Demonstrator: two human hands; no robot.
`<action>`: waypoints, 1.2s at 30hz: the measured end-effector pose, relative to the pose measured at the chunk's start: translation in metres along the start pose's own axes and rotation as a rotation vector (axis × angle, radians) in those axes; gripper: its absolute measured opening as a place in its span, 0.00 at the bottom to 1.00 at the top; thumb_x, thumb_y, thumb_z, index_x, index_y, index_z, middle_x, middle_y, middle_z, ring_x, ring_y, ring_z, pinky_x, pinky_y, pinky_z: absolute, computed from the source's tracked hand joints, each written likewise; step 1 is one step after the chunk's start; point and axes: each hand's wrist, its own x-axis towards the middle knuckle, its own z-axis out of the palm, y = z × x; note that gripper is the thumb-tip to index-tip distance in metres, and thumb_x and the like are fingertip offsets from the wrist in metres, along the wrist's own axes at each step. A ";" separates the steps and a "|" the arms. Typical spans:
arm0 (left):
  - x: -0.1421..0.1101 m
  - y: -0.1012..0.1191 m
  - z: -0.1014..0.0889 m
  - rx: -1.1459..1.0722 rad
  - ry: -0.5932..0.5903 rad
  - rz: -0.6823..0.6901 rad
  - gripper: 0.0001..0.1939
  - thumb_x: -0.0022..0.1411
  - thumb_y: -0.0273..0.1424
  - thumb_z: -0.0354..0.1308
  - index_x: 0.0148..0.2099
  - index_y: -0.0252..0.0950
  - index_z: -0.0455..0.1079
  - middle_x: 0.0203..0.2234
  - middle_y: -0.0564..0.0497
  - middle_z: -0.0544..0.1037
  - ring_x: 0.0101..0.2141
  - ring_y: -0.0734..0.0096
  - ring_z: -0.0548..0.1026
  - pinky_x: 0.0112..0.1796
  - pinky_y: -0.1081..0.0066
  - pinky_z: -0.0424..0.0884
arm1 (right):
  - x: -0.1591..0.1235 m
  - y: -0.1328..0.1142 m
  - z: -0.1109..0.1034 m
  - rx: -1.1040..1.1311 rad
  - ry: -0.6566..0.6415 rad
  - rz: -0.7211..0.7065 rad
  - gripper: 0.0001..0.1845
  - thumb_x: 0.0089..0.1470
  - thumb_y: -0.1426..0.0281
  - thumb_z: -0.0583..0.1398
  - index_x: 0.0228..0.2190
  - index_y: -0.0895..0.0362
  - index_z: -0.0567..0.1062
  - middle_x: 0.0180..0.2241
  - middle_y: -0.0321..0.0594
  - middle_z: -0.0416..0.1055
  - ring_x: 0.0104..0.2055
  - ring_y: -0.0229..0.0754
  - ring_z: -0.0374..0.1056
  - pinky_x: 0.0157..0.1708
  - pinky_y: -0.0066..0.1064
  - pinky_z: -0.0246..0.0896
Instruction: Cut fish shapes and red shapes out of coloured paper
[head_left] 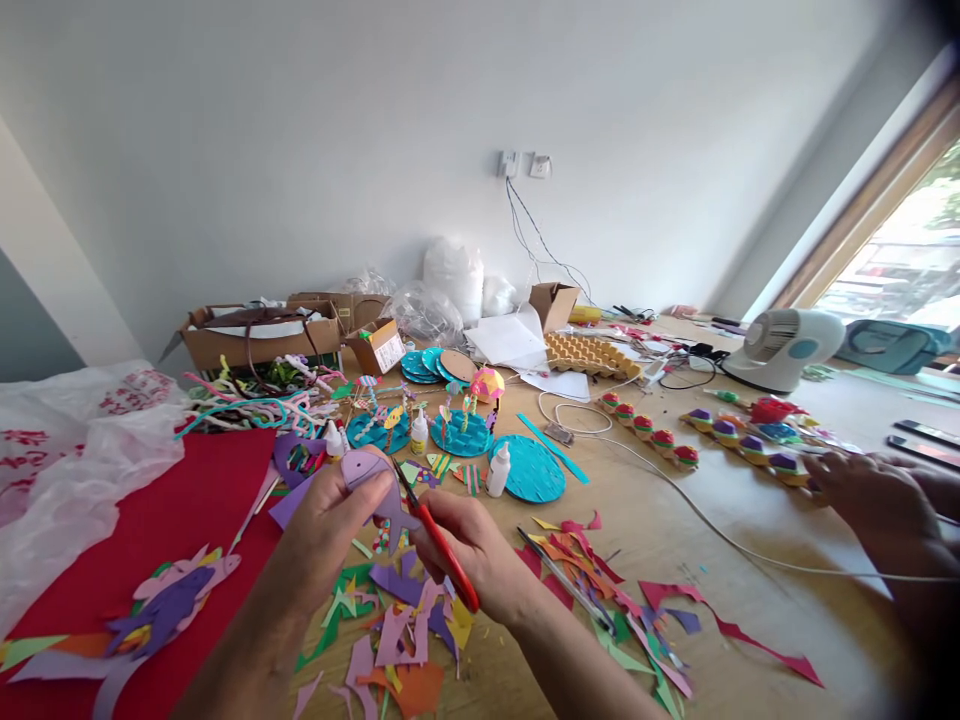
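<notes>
My left hand (pixel 330 510) pinches a light purple paper fish (pixel 365 468), its eye drawn near the top and its tail hanging down to the right. Closed around a pair of red-handled scissors (pixel 442 545) is my right hand (pixel 476 555); the dark blades point up beside the fish. Whether the blades touch the paper I cannot tell. Below both hands lie many coloured paper scraps (pixel 405 630). Cut paper fish (pixel 169 600) are piled on a red sheet (pixel 217 500) at the left.
White glue bottles (pixel 498 470) and blue discs (pixel 527 468) stand beyond my hands. Another person's hands (pixel 870 500) touch egg-carton caterpillars (pixel 787 468) at the right. A white fan (pixel 780 350), a cable (pixel 712 520), an egg tray (pixel 592 355) and cardboard boxes (pixel 262 345) are farther back.
</notes>
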 end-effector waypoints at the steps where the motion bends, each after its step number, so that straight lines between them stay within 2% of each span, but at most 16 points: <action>1: 0.000 -0.001 -0.001 0.003 -0.007 0.001 0.11 0.54 0.34 0.58 0.22 0.38 0.66 0.17 0.58 0.63 0.22 0.75 0.60 0.24 0.76 0.58 | 0.000 0.000 0.000 -0.005 0.001 -0.002 0.17 0.54 0.61 0.58 0.21 0.55 0.60 0.18 0.30 0.57 0.22 0.33 0.52 0.21 0.25 0.45; 6: 0.001 -0.002 -0.002 0.033 -0.035 -0.004 0.12 0.55 0.35 0.58 0.22 0.38 0.64 0.18 0.59 0.62 0.22 0.75 0.59 0.25 0.76 0.58 | 0.000 -0.001 0.000 -0.016 0.001 0.005 0.19 0.54 0.59 0.59 0.21 0.55 0.60 0.18 0.29 0.55 0.22 0.33 0.50 0.21 0.25 0.43; 12: 0.000 -0.002 -0.004 0.049 -0.079 -0.066 0.12 0.56 0.37 0.57 0.24 0.37 0.65 0.20 0.58 0.64 0.24 0.74 0.61 0.27 0.75 0.61 | -0.001 0.001 0.000 -0.050 0.006 -0.011 0.17 0.55 0.62 0.58 0.21 0.55 0.60 0.18 0.29 0.55 0.21 0.33 0.50 0.21 0.25 0.43; 25: -0.002 0.004 -0.002 -0.007 -0.067 -0.154 0.10 0.52 0.36 0.60 0.24 0.37 0.66 0.18 0.59 0.65 0.22 0.76 0.60 0.22 0.77 0.60 | -0.004 0.009 -0.002 -0.028 -0.002 -0.034 0.18 0.55 0.61 0.59 0.20 0.56 0.61 0.18 0.29 0.56 0.21 0.33 0.50 0.20 0.24 0.43; 36: -0.001 0.003 0.000 0.005 -0.102 -0.110 0.11 0.54 0.36 0.58 0.24 0.37 0.65 0.19 0.58 0.64 0.22 0.76 0.60 0.22 0.77 0.59 | -0.005 0.005 -0.002 -0.078 -0.005 -0.050 0.20 0.56 0.57 0.58 0.22 0.56 0.61 0.20 0.30 0.55 0.23 0.33 0.49 0.21 0.25 0.43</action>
